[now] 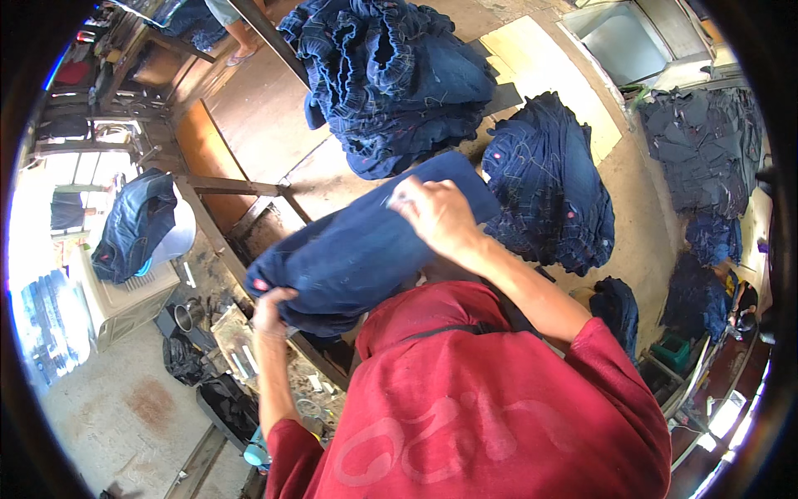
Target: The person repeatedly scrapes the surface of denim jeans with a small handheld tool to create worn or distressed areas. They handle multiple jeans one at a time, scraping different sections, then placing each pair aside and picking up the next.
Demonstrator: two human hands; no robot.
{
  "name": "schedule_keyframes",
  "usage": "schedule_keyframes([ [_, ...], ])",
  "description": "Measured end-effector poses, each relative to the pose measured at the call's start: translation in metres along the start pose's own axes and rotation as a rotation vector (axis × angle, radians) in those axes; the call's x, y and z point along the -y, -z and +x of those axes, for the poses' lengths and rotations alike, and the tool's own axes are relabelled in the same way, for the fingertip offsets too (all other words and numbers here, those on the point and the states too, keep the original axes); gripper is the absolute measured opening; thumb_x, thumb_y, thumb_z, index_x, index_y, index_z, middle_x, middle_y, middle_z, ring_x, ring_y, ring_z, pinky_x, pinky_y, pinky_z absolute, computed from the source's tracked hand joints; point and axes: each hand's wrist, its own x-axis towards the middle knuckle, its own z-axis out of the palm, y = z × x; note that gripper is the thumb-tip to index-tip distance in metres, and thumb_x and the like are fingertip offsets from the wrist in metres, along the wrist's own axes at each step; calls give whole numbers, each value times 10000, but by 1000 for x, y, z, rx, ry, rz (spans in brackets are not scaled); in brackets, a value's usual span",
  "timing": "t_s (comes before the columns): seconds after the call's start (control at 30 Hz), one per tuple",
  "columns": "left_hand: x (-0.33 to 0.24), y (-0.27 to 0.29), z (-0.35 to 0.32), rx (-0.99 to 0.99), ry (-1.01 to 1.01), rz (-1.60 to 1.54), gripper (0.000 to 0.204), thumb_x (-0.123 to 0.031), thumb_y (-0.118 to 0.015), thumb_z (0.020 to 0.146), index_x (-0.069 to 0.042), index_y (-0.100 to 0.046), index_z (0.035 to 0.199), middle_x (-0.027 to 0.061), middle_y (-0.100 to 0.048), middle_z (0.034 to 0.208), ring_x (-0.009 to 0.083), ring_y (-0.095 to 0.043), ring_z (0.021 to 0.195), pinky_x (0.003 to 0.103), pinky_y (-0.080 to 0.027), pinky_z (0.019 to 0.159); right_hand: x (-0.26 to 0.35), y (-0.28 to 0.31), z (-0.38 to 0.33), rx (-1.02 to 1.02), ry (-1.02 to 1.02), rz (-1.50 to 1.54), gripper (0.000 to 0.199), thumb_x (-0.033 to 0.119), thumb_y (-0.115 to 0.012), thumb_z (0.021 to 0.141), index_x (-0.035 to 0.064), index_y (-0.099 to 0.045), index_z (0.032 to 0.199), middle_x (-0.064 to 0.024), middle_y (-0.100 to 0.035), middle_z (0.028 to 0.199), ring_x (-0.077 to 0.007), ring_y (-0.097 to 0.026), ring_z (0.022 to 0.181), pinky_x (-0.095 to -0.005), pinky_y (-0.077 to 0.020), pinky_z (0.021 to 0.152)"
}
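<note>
Across my lap lies a pair of folded dark blue jeans (pixel 349 249), slanting from lower left to upper right. My left hand (pixel 273 313) is closed on their lower left end, beside a small red tag (pixel 260 284). Above the upper part of the cloth is my right hand (pixel 436 214). Its fingers are drawn together and slightly blurred, and whatever they pinch is too small to make out. Pale loose threads show on the denim near these fingers.
A tall pile of jeans (pixel 399 83) stands ahead, with a smaller pile (pixel 549 183) to its right. At left, more jeans (pixel 137 224) lie over a beige casing (pixel 125 291) beside a cluttered wooden bench. Dark garments (pixel 702 150) are spread at far right. A person's leg (pixel 241 37) shows far back.
</note>
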Motion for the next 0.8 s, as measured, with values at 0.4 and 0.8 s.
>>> schedule_keyframes([
  [0.4,49,-162,-4,-362,-1191,1250,331,-269,-931,823,-69,-753,1018,95,-708,1094,339,-640,1021,469,-498,927,-83,-45,-62,-33,4,-99,306,373,-872,885,140,-744,1036,-54,-775,857,-261,-725,819,-414,-556,763],
  [0.8,74,-178,18,-184,-1196,1211,130,-89,-765,954,-25,-665,1003,152,-682,1055,392,-626,982,481,-478,919,-101,-30,-61,20,78,-216,100,216,-794,915,166,-714,947,-14,-740,807,-231,-687,815,-417,-523,756],
])
